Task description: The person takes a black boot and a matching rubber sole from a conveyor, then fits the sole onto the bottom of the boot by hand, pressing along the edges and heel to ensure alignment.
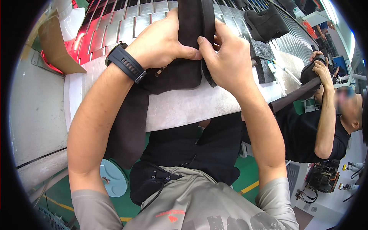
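Observation:
A tall dark boot (176, 78) lies across the near edge of the pale worktop, its soft shaft (128, 126) drooping over the edge at the left. A small metal zipper pull (161, 71) shows on it. My left hand (163, 42), with a black watch on the wrist, wraps round the boot from the left, thumb pressed on its surface. My right hand (228, 55) grips the dark strip (208, 34) along the boot's right side between thumb and bent fingers. The boot's far end runs out of the picture's top.
Beyond the worktop (184, 107) runs a metal slat conveyor (126, 27), lit red at the left. A black ankle boot (266, 23), a dark block (264, 65) and a white brush-like tool (276, 78) are at the right. A co-worker (306, 130) there holds another tall boot. A round light-blue lid (114, 178) is below left.

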Tool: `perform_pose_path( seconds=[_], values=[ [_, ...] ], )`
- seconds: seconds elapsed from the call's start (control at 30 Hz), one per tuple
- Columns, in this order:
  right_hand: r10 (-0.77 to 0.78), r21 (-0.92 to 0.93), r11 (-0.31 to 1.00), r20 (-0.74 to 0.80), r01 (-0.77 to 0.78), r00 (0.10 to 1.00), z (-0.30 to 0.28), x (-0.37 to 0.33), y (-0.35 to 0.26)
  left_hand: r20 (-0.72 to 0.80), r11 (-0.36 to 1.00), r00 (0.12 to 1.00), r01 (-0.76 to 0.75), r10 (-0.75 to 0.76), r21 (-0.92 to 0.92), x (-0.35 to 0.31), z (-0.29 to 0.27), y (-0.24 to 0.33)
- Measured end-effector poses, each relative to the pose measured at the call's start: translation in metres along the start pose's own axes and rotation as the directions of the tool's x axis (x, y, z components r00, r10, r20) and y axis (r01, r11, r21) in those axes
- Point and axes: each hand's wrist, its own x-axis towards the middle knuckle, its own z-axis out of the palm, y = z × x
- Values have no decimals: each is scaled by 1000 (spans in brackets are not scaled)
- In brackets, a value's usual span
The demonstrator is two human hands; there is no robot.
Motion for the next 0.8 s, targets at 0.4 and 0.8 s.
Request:
perform_pose_path(
  seconds=[0.4, 0.8],
  values=[
    [108, 22, 994, 78, -110, 991, -12, 13, -10, -44, 1000, 999, 22, -21, 11, -6, 0, 8],
    [308, 126, 937, 133, -324, 942, -30, 45, -5, -55, 936, 973, 229, -222, 267, -7, 0, 14]
  ],
)
